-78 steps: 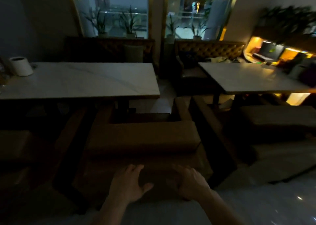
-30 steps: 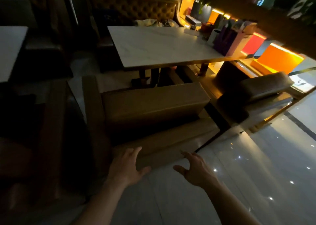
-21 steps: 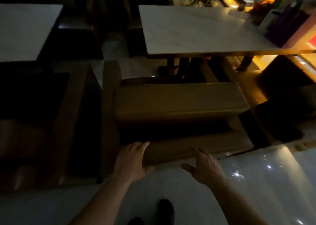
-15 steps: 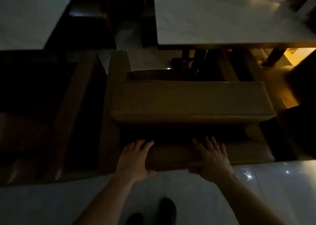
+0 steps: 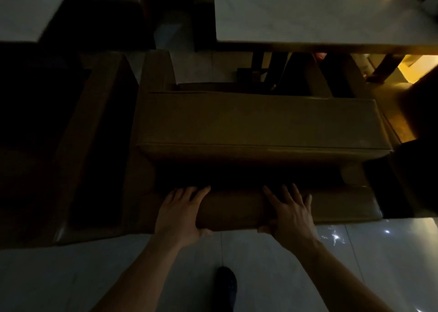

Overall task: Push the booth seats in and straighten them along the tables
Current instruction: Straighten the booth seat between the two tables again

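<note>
Here we press our left hand [image 5: 180, 213] and right hand [image 5: 290, 213], fingers spread flat, gripping nothing, on the brown padded booth seat's [image 5: 258, 122] backrest to shove it toward the white marble desk [image 5: 308, 10].

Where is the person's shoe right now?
The dark shoe sits at the bottom centre of the head view, on the pale tiled floor, between the two forearms and just behind the booth seat both hands rest on.

Under me, pale glossy floor tiles [image 5: 391, 264] catch small glints of light. 1 warm amber glow [image 5: 417, 67] spills in at my upper right; the rest is dim.
</note>
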A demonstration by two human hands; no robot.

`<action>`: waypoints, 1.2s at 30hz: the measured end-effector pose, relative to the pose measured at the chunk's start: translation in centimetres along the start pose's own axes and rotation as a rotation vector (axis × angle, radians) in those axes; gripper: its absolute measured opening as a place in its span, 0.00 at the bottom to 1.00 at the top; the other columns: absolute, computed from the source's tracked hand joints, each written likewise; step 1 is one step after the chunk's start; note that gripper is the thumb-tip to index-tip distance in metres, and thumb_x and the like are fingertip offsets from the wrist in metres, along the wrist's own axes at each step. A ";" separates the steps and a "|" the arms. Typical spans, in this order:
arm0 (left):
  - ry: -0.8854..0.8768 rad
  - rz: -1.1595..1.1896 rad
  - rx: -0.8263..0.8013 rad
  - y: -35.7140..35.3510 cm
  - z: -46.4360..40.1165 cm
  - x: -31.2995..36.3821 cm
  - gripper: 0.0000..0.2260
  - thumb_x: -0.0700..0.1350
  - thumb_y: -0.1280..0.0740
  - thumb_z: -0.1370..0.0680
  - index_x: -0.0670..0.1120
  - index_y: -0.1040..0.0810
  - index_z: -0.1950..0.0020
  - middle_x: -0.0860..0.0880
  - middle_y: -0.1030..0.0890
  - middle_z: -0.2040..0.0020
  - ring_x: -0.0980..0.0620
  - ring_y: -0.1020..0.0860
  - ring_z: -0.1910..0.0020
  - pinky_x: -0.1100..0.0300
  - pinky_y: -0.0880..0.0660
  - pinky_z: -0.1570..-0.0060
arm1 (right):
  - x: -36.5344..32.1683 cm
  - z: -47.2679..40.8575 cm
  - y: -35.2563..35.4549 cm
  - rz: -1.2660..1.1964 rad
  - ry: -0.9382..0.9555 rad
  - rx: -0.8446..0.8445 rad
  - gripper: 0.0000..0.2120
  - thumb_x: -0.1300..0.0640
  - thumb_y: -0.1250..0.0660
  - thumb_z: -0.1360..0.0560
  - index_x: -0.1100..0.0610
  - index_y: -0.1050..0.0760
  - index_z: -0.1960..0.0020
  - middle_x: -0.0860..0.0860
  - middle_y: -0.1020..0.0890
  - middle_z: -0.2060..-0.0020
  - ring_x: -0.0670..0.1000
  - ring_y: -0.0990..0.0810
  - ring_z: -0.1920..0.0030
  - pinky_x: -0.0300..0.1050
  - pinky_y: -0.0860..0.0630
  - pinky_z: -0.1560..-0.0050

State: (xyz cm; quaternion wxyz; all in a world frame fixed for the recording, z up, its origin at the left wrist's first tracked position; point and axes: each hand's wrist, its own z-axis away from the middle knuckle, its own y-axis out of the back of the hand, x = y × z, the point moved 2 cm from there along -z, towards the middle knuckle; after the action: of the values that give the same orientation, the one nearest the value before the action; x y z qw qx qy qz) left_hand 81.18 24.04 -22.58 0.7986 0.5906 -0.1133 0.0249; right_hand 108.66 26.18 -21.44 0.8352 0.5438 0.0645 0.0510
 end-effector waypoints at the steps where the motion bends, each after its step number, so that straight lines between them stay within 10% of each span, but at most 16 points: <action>1: -0.003 0.003 0.004 0.0 0.2 -0.2 0.49 0.72 0.30 0.36 0.62 0.52 0.22 0.54 0.37 0.26 0.48 0.38 0.29 0.51 0.46 0.26 | -0.3 0.2 -0.1 -0.002 0.001 -0.002 0.53 0.28 0.33 0.33 0.41 0.62 0.22 0.56 0.52 0.21 0.63 0.59 0.23 0.73 0.54 0.27; 36: -0.040 -0.049 -0.069 -0.6 11.4 -8.1 0.52 0.72 0.29 0.38 0.62 0.53 0.22 0.54 0.40 0.24 0.47 0.38 0.28 0.50 0.43 0.27 | -10.3 7.8 -4.6 -0.101 0.092 -0.216 0.50 0.28 0.35 0.32 0.30 0.72 0.30 0.53 0.63 0.21 0.58 0.71 0.25 0.75 0.66 0.31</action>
State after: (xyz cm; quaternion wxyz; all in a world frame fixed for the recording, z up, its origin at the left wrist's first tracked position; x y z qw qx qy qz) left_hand 71.71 13.79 -21.73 0.8165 0.5656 -0.1155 -0.0106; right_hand 99.87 15.70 -22.01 0.8867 0.4436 0.1242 0.0403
